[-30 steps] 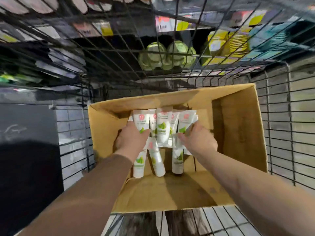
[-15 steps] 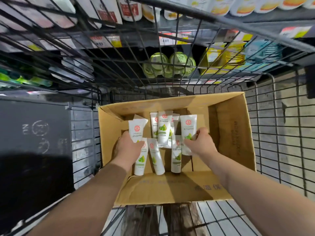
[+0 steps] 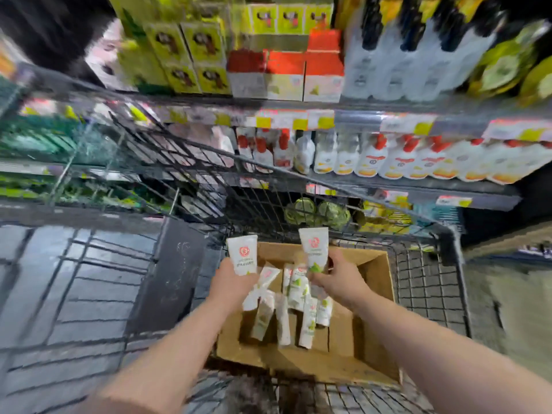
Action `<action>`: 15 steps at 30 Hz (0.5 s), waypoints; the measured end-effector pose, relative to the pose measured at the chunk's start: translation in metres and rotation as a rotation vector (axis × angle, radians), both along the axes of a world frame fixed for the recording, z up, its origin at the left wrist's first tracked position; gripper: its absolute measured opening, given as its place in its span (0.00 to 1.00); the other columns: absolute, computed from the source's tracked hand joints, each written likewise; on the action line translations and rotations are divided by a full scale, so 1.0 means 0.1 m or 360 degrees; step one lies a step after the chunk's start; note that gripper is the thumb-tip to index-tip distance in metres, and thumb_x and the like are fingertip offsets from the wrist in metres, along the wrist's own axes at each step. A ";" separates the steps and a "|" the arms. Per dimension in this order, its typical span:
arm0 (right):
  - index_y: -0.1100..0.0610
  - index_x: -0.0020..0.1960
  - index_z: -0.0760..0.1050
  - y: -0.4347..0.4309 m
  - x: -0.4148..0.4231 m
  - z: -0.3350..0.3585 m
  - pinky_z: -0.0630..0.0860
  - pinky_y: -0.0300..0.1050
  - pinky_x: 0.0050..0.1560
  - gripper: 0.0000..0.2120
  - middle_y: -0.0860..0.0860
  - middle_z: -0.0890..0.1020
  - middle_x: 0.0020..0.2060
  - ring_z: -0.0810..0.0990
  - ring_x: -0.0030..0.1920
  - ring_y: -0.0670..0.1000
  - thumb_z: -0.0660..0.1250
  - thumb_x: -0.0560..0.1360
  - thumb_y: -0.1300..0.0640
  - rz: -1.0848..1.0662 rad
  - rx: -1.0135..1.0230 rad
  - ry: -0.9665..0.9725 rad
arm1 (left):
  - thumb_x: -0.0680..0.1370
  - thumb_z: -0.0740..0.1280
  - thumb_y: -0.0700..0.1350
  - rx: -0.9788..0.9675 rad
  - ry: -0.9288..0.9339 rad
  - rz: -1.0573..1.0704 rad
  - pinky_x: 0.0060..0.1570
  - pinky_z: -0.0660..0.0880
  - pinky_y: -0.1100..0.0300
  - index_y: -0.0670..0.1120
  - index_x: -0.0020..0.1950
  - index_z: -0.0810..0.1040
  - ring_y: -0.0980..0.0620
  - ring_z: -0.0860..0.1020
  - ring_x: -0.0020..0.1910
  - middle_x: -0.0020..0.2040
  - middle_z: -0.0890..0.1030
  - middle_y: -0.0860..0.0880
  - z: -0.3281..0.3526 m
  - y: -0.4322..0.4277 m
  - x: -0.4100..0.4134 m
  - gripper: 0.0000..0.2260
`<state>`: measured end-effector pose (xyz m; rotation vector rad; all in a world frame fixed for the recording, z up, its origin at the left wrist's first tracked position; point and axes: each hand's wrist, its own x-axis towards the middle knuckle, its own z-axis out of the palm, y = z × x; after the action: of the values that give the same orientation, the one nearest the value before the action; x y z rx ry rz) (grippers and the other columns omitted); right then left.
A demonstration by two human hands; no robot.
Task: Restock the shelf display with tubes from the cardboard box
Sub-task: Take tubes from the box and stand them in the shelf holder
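An open cardboard box (image 3: 375, 282) sits in a wire cart, with several white tubes (image 3: 286, 309) with green leaf marks lying in it. My left hand (image 3: 231, 283) grips one white tube (image 3: 242, 253) upright, above the box's left edge. Over the box's far side, my right hand (image 3: 337, 277) grips another white tube (image 3: 314, 248), also upright with its red logo facing me. The shelf display (image 3: 388, 156) of white bottles and tubes runs across the view beyond the cart. The picture is blurred by motion.
The black wire cart (image 3: 430, 282) surrounds the box. Shelves above hold yellow-green boxes (image 3: 191, 52), red-and-white boxes (image 3: 286, 73) and tall bottles (image 3: 418, 55). Round green jars (image 3: 316, 212) sit on a lower shelf behind the cart. A grey tiled floor (image 3: 68, 288) lies at left.
Both hands have lifted a tube each up out of the box. My head has tilted up, bringing the upper shelves into view.
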<state>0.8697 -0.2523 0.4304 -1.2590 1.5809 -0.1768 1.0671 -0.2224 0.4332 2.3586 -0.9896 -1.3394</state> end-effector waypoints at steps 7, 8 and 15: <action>0.58 0.57 0.68 -0.06 0.50 0.97 0.73 0.47 0.46 0.16 0.51 0.77 0.49 0.76 0.49 0.53 0.69 0.73 0.56 0.0353 -0.0316 -0.0055 | 0.73 0.69 0.39 -0.0319 0.0016 0.0312 0.40 0.69 0.57 0.43 0.48 0.68 0.46 0.75 0.46 0.50 0.76 0.42 0.96 0.31 0.27 0.10; 0.57 0.56 0.68 -0.04 0.58 1.09 0.73 0.46 0.45 0.16 0.50 0.77 0.46 0.76 0.48 0.52 0.70 0.73 0.56 0.0392 -0.0360 -0.0074 | 0.73 0.69 0.39 -0.0383 0.0018 0.0341 0.41 0.70 0.57 0.43 0.49 0.68 0.46 0.75 0.46 0.52 0.77 0.42 1.07 0.36 0.33 0.10; 0.52 0.56 0.67 0.24 1.33 1.75 0.73 0.43 0.45 0.17 0.49 0.76 0.49 0.76 0.49 0.49 0.72 0.72 0.55 0.0587 -0.0564 -0.0265 | 0.74 0.69 0.38 -0.0722 0.0068 0.0603 0.51 0.74 0.50 0.43 0.54 0.69 0.43 0.77 0.53 0.56 0.77 0.42 1.78 0.83 0.97 0.12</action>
<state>1.0025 -0.2282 0.6057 -1.7408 1.1815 -0.3271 1.1636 -0.1393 0.6110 2.0291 -0.6945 -0.9065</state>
